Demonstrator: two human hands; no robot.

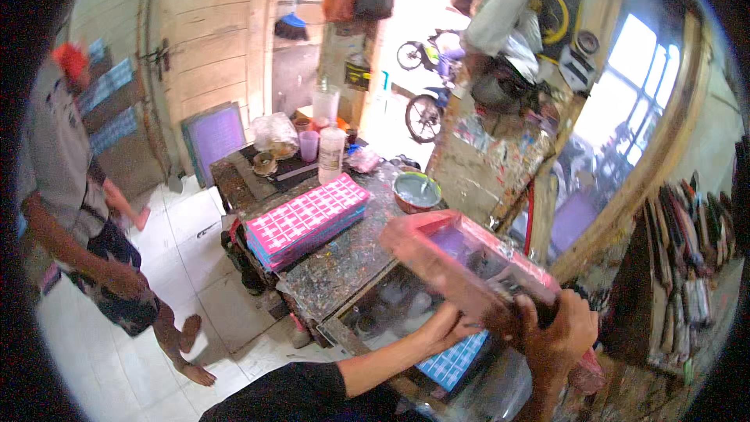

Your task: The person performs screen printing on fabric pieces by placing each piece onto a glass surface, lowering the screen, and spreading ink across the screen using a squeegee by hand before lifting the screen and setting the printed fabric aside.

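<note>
A wooden screen-printing frame [426, 254], stained red and pink, is tilted up over the low worktable in front of me. My right hand [558, 328] is closed on its near right corner, fingers wrapped round the wood. Under the frame's near edge is my left hand [447, 330], its fingers bent together and partly hidden; what they hold cannot be made out. Just below that hand lies a blue sheet with a white grid pattern [455, 361], partly covered by my left forearm. A glass-like dark surface [383, 309] shows beside it.
On the paint-spattered table [332, 285] sits a stack of pink and white patterned sheets [308, 215]. Behind it are a bottle [331, 155], a purple cup [308, 145] and a bowl of grey liquid [417, 191]. Squeegee-like tools [680, 266] crowd the right. Another person [78, 187] stands left.
</note>
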